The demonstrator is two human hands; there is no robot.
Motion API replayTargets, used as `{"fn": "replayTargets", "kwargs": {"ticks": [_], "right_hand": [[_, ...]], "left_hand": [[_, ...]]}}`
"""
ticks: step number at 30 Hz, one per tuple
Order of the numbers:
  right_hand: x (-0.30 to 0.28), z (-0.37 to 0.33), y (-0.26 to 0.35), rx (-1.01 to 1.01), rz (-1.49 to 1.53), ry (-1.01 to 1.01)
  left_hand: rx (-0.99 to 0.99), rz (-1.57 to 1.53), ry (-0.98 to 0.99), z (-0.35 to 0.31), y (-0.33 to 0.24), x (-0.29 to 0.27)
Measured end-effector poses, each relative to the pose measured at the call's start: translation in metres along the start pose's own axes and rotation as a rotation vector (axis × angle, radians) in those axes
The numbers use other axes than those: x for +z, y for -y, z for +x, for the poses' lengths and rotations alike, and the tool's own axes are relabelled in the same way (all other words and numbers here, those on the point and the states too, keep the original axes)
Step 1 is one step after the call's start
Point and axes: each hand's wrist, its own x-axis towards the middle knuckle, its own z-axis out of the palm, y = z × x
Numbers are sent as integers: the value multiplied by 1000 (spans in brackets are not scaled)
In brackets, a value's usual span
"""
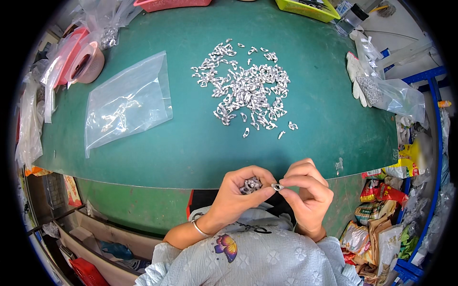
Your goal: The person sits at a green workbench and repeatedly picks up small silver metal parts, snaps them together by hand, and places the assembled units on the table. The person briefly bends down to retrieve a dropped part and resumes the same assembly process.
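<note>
Pinching one small, silver, holed metal part with the fingers of my right hand, I saw from afar my left hand cupping similar silver parts near the green tabletop.

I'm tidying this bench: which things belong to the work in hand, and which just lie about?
In the work:
metal parts cupped in the left hand
metal part pinched by the right hand
pile of metal parts
flat clear bag, possibly

Apparently lying about:
white glove
lime basket
colourful packets
</note>
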Motion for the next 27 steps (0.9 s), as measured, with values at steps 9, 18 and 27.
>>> {"fn": "replayTargets", "kwargs": {"ticks": [9, 18, 27], "right_hand": [[0, -1, -2, -15, 14, -8], [5, -7, -17, 68, 72, -2], [-6, 4, -19, 68, 40, 67]], "left_hand": [[21, 46, 36, 1, -3, 0], [67, 394, 18, -3, -9, -5], [361, 677, -142, 1, -2, -4]]}}
